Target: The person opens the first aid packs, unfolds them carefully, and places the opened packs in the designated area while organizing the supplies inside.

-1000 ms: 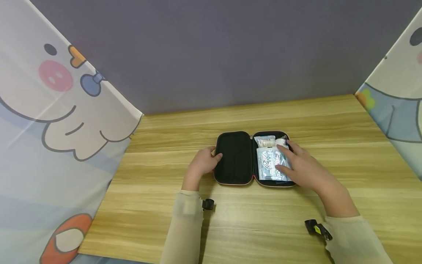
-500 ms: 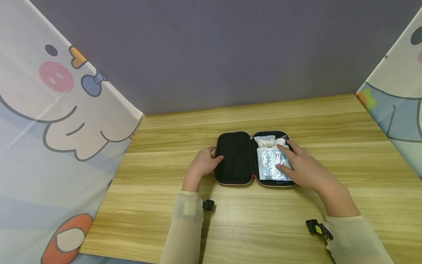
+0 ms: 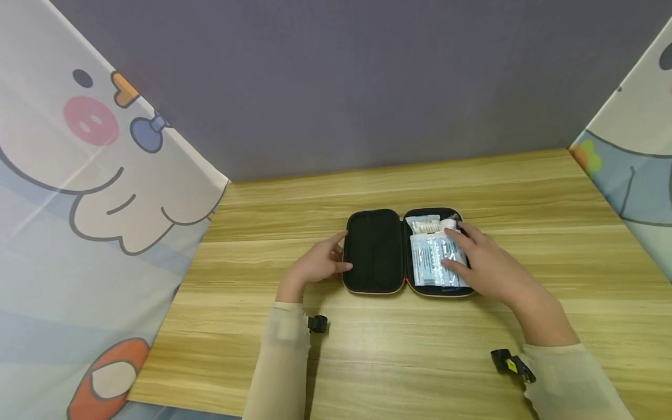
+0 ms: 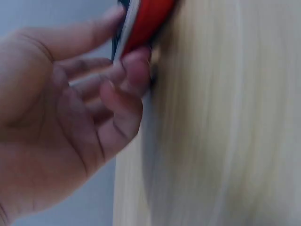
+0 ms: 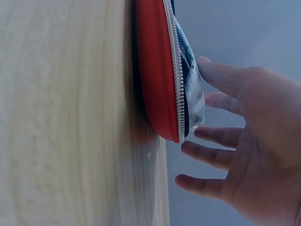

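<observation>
- A plain grey-purple wall [image 3: 357, 87] filled the upper centre of the frame, with pale cartoon-printed fabric [image 3: 142, 204] down the left side and more at the right edge.
- Below it spread a yellowish wood-grain table [image 3: 388, 356].
- The red hard-shell case with black lining [image 3: 374, 251] lay unfolded flat, just right of the frame's centre, its 2 halves side by side. A pale zipper [image 5: 176, 70] edged the red shell in the right wrist view.
- In its right half sat a light-blue glossy plastic packet [image 3: 430, 271], below a clear bag of white cotton swabs [image 3: 424, 226] and a small white cylindrical item [image 3: 448, 224].
- The left hand [image 3: 317, 261] pinched the case's left edge, thumb at the lining side and curled fingers at the red underside; that wrist view was blurred.
- The right hand [image 3: 490, 265] reached over the case's right edge with fingers spread apart, thumb and forefinger above the light-blue packet; firm contact could not be told.
- Cream sleeves [image 3: 280, 361] covered both forearms, in the lower part of the frame.
</observation>
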A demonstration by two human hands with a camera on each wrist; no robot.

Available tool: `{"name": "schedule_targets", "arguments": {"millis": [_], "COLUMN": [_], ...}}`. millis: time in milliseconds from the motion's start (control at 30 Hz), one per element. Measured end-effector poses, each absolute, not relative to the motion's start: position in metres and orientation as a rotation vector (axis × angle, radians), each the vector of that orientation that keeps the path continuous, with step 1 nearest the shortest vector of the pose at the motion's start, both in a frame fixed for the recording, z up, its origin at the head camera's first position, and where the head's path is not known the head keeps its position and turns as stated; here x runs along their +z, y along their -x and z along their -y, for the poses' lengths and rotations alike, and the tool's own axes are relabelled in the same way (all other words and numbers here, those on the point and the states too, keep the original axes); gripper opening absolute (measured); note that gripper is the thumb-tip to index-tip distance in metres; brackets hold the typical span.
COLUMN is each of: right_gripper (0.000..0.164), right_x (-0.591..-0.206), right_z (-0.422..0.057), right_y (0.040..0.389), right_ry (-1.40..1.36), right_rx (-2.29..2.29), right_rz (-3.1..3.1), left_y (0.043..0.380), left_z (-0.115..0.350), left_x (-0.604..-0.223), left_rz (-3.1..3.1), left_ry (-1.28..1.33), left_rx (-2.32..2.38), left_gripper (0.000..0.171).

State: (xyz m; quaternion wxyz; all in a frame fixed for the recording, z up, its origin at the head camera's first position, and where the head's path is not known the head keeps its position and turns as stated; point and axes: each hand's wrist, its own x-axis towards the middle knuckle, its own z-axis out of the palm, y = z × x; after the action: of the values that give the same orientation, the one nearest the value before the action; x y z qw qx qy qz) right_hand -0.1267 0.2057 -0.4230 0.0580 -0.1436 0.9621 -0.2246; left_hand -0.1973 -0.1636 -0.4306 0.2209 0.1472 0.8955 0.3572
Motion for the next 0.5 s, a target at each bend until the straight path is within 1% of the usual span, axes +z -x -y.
{"name": "schedule_targets", "arguments": {"millis": [100,233,367,500], "right_gripper": [0.077,0.079,0.079,0.079], "right_x": [-0.421,-0.419,-0.417,-0.416], "right_z": [-0.207,-0.208,-0.210,-0.210], "right_y": [0.127,0.126,0.125,0.124], "right_ry": [0.422,0.398,0.392,0.395], "right_rx": [-0.665,-0.646,-0.638,-0.623], "right_rz": [-2.918,-2.917,-2.914,-2.903], "left_y": [0.200,0.203,0.206,0.206], "left_z": [0.175,0.183,0.185,0.181], "left_x": [-0.434,-0.434,-0.434,-0.430], "left_rz": [-2.380,-2.278,-2.238,-2.287], "left_ry": [-0.470,-0.546,-0.562,-0.549], "left_rx": [1.055,1.066,1.035,0.955], "left_gripper": [0.096,0.106,0.113,0.117]}}
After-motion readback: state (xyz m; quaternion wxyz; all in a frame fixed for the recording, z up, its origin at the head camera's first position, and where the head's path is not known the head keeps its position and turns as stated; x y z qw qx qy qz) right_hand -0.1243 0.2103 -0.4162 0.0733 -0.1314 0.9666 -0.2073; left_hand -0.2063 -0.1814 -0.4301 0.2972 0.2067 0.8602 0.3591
